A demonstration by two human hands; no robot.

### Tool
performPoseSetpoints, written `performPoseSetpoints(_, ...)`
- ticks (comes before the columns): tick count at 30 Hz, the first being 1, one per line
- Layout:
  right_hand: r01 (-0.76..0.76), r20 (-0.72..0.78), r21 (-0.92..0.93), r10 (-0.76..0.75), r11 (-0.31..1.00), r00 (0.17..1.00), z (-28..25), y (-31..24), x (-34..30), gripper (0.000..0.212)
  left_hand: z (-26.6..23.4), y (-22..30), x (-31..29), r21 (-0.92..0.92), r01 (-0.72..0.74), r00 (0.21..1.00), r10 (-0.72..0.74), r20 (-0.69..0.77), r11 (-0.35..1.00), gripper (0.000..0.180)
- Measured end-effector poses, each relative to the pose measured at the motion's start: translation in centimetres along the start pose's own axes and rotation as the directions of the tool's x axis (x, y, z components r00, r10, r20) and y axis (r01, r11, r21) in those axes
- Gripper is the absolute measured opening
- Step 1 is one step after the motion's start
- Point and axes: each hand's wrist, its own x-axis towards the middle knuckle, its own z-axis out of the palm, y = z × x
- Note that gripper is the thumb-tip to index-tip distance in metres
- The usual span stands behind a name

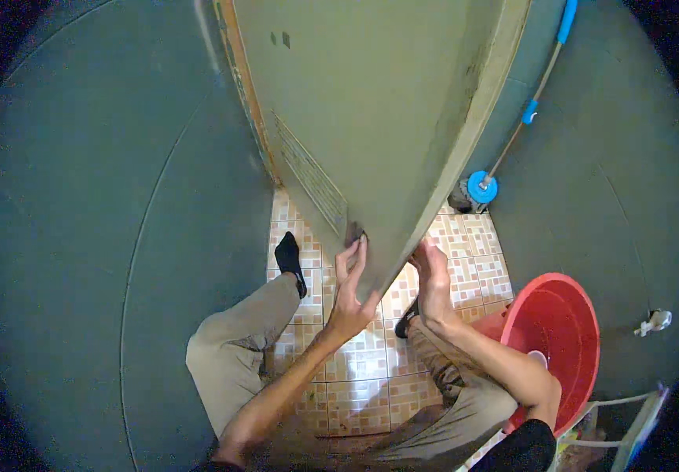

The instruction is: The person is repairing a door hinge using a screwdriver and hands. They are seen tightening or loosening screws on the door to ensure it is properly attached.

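Note:
A grey-beige door with a slatted vent low on its face stands ajar in front of me. My left hand reaches up to the door's lower part, fingers stretched out and thumb apart near its edge. Its fingertips touch a dark patch beside the vent; whether this is a mark or a small thing, I cannot tell. On the other side of the door's edge, my right hand has its fingers extended against or close to the door. Some of those fingers are hidden.
A large red tub stands by my right forearm. Behind the door, a blue-handled mop leans in the corner. A tap juts from the right wall, above a white rack. Small-patterned tiles cover the floor between my legs.

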Motion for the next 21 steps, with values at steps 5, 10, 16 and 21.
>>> performPoseSetpoints(5, 0.04, -0.079, -0.002, -0.04, 0.999, 0.996, 1.0, -0.1, 0.2, 0.053, 1.2, -4.2, -1.9, -0.13, 0.203, 0.979, -0.2, 0.036, 0.971, 0.095)
performPoseSetpoints(10, 0.048, -0.054, -0.004, -0.048, 0.999, 0.997, 0.8, -0.2, 0.2, 0.055, 1.3, -4.5, -1.8, -0.113, 0.231, 0.973, -0.227, 0.052, 0.966, 0.095)
performPoseSetpoints(16, 0.024, -0.027, -0.076, -0.026, 0.997, 0.999, 0.4, 0.1, -0.1, 0.055, -1.2, 2.5, 1.7, -0.027, 0.027, 1.0, -0.026, 0.017, 0.999, 0.091)
performPoseSetpoints(21, 0.047, -0.019, -0.108, -0.05, 0.993, 0.999, 0.6, -0.3, -0.4, 0.058, -1.2, 2.9, 1.9, -0.003, -0.085, 0.996, 0.085, 0.011, 0.996, 0.089)
